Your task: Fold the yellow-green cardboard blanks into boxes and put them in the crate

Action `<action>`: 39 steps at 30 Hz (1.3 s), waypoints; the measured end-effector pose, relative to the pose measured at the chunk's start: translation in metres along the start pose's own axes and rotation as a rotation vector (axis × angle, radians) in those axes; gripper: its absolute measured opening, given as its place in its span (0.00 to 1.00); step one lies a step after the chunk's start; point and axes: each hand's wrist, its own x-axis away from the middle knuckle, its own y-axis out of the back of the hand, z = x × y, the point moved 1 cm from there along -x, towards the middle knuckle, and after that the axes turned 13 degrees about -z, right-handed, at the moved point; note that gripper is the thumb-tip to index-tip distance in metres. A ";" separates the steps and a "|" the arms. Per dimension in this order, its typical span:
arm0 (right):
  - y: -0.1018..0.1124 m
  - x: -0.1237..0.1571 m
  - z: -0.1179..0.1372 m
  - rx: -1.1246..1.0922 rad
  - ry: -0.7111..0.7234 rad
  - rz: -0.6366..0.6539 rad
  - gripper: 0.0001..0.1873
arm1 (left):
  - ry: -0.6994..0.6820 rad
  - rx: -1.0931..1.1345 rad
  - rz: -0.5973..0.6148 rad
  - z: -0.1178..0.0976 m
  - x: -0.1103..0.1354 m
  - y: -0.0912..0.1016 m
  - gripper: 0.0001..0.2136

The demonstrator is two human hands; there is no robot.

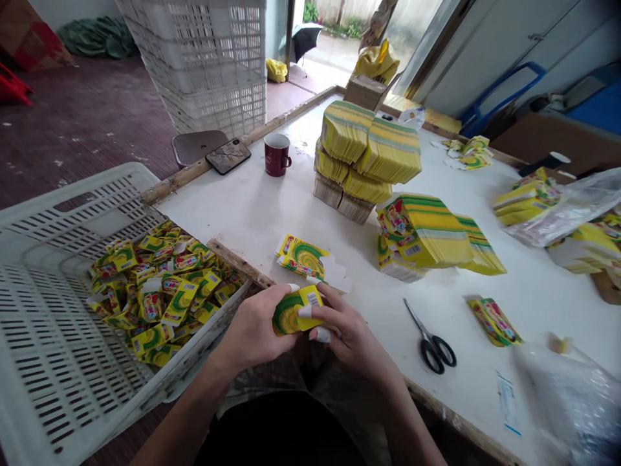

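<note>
Between my two hands is a small yellow and green cardboard box (290, 315), held just off the table's near edge. My left hand (257, 327) grips its left side, the thumb along the top. My right hand (347, 330) closes on the right end, near the barcode. White coverings wrap several fingertips. Just beyond the hands, flat unfolded cartons (305, 257) lie on the white table (233, 213). To the left, a white plastic crate (29, 278) holds a heap of small folded boxes (165, 291).
Stacked flat cartons (369, 142) stand mid-table, with another bundle (427, 233) nearer. Scissors (431, 343), a flat carton (495, 321) and a clear plastic bag (572, 395) lie to the right. A maroon mug (276, 158) and phone (228, 156) sit by the far-left edge.
</note>
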 end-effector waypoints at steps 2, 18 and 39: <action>-0.001 0.001 0.000 0.018 0.007 -0.025 0.21 | -0.008 -0.014 -0.008 -0.001 -0.002 0.001 0.26; -0.008 -0.001 0.009 -0.013 -0.062 0.035 0.14 | 0.036 0.009 0.090 -0.005 -0.004 -0.002 0.23; -0.014 0.008 0.007 -0.281 -0.243 -0.134 0.32 | -0.011 -0.016 0.050 -0.006 0.004 -0.008 0.28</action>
